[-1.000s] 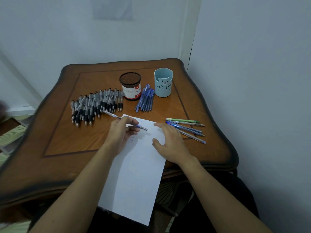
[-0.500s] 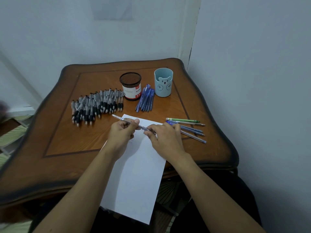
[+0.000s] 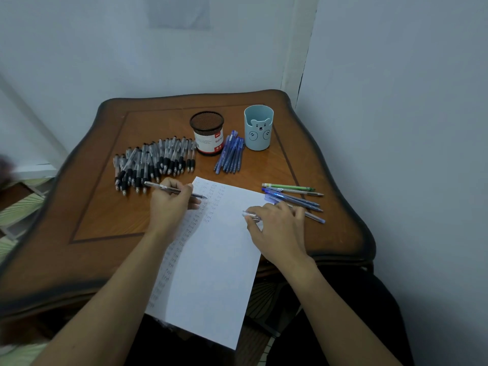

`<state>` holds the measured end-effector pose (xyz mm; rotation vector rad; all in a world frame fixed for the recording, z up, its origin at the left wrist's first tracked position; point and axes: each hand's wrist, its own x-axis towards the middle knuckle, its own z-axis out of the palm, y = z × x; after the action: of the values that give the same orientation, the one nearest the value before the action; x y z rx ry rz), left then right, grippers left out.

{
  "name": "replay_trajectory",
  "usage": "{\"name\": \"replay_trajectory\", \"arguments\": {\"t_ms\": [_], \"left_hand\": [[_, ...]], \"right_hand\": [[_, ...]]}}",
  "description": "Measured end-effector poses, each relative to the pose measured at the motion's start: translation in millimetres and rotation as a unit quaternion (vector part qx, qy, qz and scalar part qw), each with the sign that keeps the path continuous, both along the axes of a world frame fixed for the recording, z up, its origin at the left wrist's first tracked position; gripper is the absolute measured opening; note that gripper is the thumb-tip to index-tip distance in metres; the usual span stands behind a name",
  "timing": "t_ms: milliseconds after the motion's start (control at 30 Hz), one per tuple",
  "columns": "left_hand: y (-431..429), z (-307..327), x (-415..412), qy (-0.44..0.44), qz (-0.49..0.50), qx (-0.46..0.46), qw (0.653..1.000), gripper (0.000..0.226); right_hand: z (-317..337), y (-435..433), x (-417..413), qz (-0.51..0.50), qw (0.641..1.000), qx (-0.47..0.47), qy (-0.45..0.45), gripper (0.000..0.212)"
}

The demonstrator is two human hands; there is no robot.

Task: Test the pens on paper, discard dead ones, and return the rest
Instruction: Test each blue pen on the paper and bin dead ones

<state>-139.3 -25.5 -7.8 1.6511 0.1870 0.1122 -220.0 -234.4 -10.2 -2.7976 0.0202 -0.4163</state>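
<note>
Left hand (image 3: 171,204): fingers curled round a clear-barrelled pen (image 3: 158,186). The pen is held at a low slant, with its tip on the upper left part of the paper (image 3: 216,273) and its tail pointing at the black-grip pen pile (image 3: 153,162).

Right hand (image 3: 277,225): thumb and fingertips pinch a small clear piece (image 3: 250,214) just above the sheet's right edge. It is too blurred to name.

Paper: lies skewed and bears columns of small test marks, too fine to read. Its near end hangs past the table's (image 3: 105,220) near edge, over the lap.

Room to move:
- Bare wood lies left of the sheet, in front of the black-grip pile.
- A narrower strip of wood lies between the sheet's top and the blue pen bundle (image 3: 231,154).
- The bundle sits between the mesh cup (image 3: 206,133) and the bear cup (image 3: 258,128), both upright near the far edge.
- The table's right and far edges stand close to the walls, so there is little room there.

Hidden or unclear:
- The right hand covers the near ends of the loose pens (image 3: 293,196) fanned on the right. One of them is green, the rest blue or clear.
- The inside of both cups cannot be made out.
- There is a dark blur at the left frame edge, identity unknown.
</note>
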Motion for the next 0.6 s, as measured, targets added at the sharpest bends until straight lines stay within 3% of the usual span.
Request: {"name": "replay_trajectory", "arguments": {"t_ms": [67, 167, 333, 467, 600], "left_hand": [[-1.1, -1.8, 1.2, -0.016, -0.020, -0.024, 0.999, 0.004], [-3.6, -8.4, 0.5, -0.046, -0.046, 0.016, 0.998, 0.006], [-5.6, -13.8, -2.0, -0.079, -0.014, 0.028, 0.996, 0.020], [-6.4, -15.0, -1.6, -0.071, -0.018, 0.035, 0.997, 0.014], [-3.3, -17.8, 3.4, -0.033, 0.003, 0.063, 0.997, 0.032]], "right_hand": [[-1.2, -3.3, 0.1, 0.002, 1.000, 0.004, 0.013, 0.029], [-3.4, -5.7, 3.4, -0.004, 0.999, 0.012, 0.034, 0.031], [-8.5, -6.4, 13.1, 0.003, 0.997, -0.004, 0.081, 0.037], [-11.0, -6.7, 24.4, 0.005, 0.995, 0.005, 0.102, 0.037], [-10.9, -5.5, 32.7, -0.010, 0.995, -0.003, 0.100, 0.036]]}}
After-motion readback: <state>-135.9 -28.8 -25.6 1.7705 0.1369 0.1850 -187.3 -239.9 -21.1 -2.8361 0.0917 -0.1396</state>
